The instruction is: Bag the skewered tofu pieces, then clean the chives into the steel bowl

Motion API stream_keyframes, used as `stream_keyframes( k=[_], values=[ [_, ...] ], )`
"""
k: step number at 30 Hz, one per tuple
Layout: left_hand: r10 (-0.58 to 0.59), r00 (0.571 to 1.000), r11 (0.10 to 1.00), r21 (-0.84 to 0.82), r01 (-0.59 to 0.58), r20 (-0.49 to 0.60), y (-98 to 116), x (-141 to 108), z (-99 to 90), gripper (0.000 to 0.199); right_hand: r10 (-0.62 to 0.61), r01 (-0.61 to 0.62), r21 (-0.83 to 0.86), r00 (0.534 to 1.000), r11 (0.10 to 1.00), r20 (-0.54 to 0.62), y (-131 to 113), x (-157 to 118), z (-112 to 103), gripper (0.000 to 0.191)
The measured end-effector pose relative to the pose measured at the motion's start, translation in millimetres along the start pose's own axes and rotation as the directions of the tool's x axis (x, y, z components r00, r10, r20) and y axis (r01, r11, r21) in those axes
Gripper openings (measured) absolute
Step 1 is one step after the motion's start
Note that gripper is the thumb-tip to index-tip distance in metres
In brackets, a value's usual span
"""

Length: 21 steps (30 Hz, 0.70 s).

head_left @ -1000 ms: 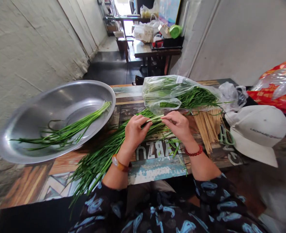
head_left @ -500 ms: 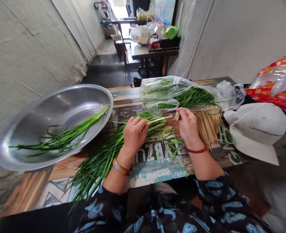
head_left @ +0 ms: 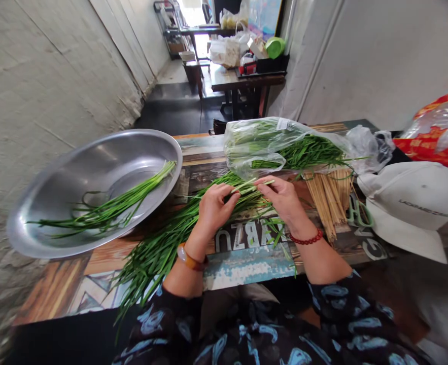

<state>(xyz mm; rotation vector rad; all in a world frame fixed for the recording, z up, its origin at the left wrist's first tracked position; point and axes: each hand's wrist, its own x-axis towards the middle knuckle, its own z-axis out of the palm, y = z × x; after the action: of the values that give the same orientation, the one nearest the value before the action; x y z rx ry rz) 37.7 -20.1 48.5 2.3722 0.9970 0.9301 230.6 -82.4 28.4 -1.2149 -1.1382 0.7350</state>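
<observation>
Pale stem ends of a few garlic chives [head_left: 248, 187] stretch between my two hands over the table. My left hand [head_left: 215, 209] is closed around these chives, its thumb and fingers pinched together. At their white ends, my right hand [head_left: 283, 201] pinches with thumb and forefinger. Beneath and beside my left hand spreads a large pile of loose garlic chives [head_left: 159, 253], leaves toward the table's front edge. Short cut-off bits of leaf [head_left: 273, 228] lie below my right hand. More chives [head_left: 121, 207] rest in a wide metal basin [head_left: 20, 241] at the left.
Behind my hands lies a clear plastic bag [head_left: 242, 139] with more chives. To the right are bamboo skewers [head_left: 324, 200], green-handled scissors [head_left: 360, 213], a white cap [head_left: 417, 195] and a red-and-clear package [head_left: 433, 144]. Another table [head_left: 227, 81] with bags stands farther back.
My right hand has moved left, closer to my left hand, and now pinches the chive stem ends. The small pale bit formerly at its fingertips no longer shows. The camera view has shifted slightly.
</observation>
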Motion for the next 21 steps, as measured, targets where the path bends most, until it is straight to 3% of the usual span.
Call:
stream_keyframes(
  k=[3,5,10,14,18,19,21],
  values=[
    [0.016,0.992,1.000,-0.019,-0.019,-0.127,0.5,-0.8,-0.7,0.017,0.061,-0.051,0.085,0.991,0.995,-0.121,2.7,0.0,3.5,0.019],
    [0.046,0.987,0.999,0.016,-0.044,-0.156,2.0,-1.5,-1.3,0.017,0.136,-0.112,0.164,0.980,0.980,-0.144,4.1,-0.4,5.3,0.022],
    [0.120,0.993,0.987,0.112,-0.119,0.001,7.5,-2.3,0.5,0.015,0.236,-0.201,0.292,0.968,0.935,-0.090,3.2,-1.2,10.5,0.027],
    [0.088,0.994,0.996,0.025,-0.090,0.059,6.3,-1.3,1.9,0.019,0.264,-0.165,0.381,0.938,0.910,-0.224,1.5,4.9,3.8,0.026],
    [-0.064,0.996,0.974,-0.211,0.077,0.067,2.7,0.0,-0.3,0.022,0.174,-0.017,0.364,0.897,0.931,-0.405,0.8,9.6,-13.4,0.032],
    [-0.115,0.990,0.950,-0.282,0.132,0.077,2.3,0.0,-1.2,0.023,0.117,0.004,0.292,0.912,0.956,-0.393,0.1,9.2,-16.2,0.034],
    [-0.194,0.975,0.886,-0.405,0.223,0.113,2.1,-0.3,-2.6,0.024,-0.019,0.036,0.065,0.970,0.997,-0.242,-2.1,6.6,-17.8,0.033]
  ],
)
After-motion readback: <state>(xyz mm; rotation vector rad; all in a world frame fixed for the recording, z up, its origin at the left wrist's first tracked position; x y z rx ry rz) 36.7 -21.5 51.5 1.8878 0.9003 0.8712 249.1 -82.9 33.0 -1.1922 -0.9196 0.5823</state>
